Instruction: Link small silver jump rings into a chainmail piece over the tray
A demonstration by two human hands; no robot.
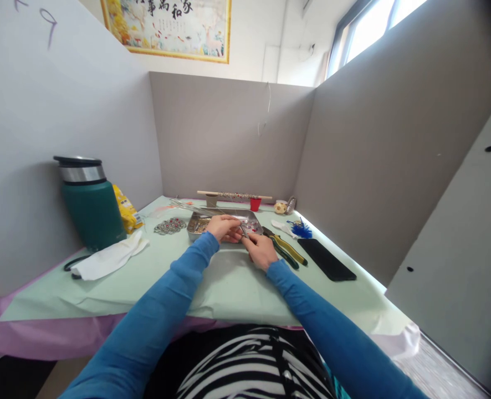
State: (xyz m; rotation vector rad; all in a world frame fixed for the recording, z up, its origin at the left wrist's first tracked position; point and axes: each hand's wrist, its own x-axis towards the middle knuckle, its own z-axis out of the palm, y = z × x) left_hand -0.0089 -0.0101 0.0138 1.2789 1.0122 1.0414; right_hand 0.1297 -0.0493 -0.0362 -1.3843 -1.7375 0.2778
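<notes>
In the head view my left hand (225, 228) is over the near side of a metal tray (194, 228), its fingers pinched together. What they pinch is too small to make out. My right hand (261, 250), just to the right and slightly nearer, is closed on a thin grey metal tool (244, 229) that points towards the left fingertips. The tool's exact kind does not show. Inside the tray lie small beads, gold-coloured at the left and red and clear at the right. Pliers with green and yellow handles (292, 252) rest on the table right of my right hand.
A beaded chain pile (169, 226) and thin wires (187, 205) lie left. Behind the tray, a stick (234, 195) spans two small cups, one red (255, 204). A black phone (326, 259) and blue tassel (301, 228) lie right; a green bottle (91, 210) and white cloth (110, 256) left.
</notes>
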